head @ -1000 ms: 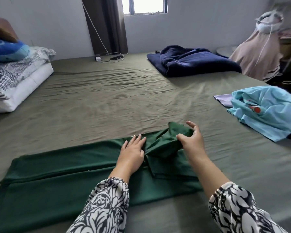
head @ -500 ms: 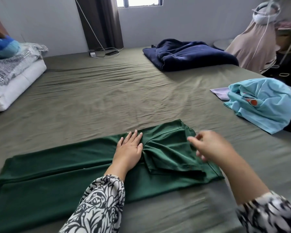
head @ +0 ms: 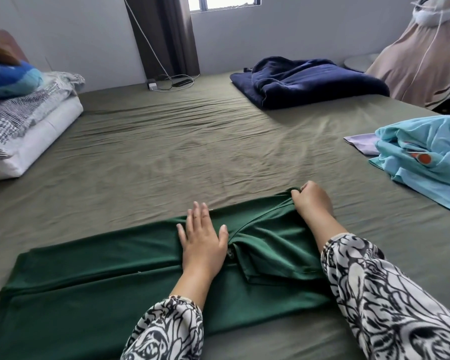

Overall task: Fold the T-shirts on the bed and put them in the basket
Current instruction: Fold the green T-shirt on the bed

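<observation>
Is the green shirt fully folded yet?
Partly folded: the green shirt lies as a long strip, sides folded in, collar end still in the right hand.

Dark green T-shirt (head: 94, 289) lying flat on an olive-sheeted bed (head: 192, 152).
It is folded lengthwise into a long band running left to right, its right end doubled over and creased. A crumpled light blue T-shirt (head: 426, 157) lies well apart at the bed's right edge, unfolded.
</observation>
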